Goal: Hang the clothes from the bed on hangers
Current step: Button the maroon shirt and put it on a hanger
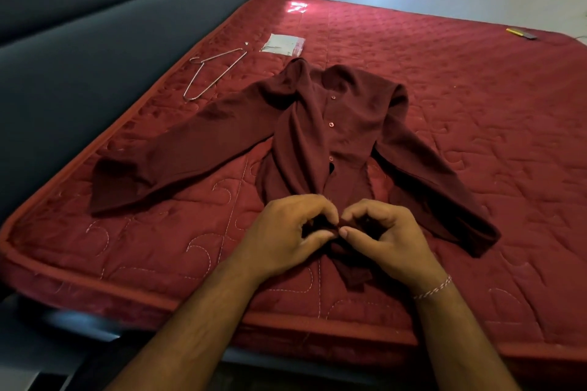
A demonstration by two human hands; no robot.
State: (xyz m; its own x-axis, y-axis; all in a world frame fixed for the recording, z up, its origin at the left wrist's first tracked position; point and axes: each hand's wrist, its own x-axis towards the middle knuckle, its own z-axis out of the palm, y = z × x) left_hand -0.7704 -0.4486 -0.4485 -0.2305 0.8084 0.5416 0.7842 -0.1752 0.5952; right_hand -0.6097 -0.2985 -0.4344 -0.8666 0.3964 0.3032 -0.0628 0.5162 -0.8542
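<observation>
Hanger (216,73) is seen bare at the far left of the bed (476,105), near the headboard and well apart from the shirt (317,124), which is spread flat mid-bed with sleeves out. The shirt's lower front is pinched by the left hand (286,232) and right hand (384,238), fingers curled, seemingly at a button. Nothing is judged hung yet.

Open quilted mattress (476,136) lies right of the spread shirt (317,136). Left of the collar, a wire hanger (212,73) and a flat packet (282,45) occupy the surface (headboard (95,41) bounds that side).
</observation>
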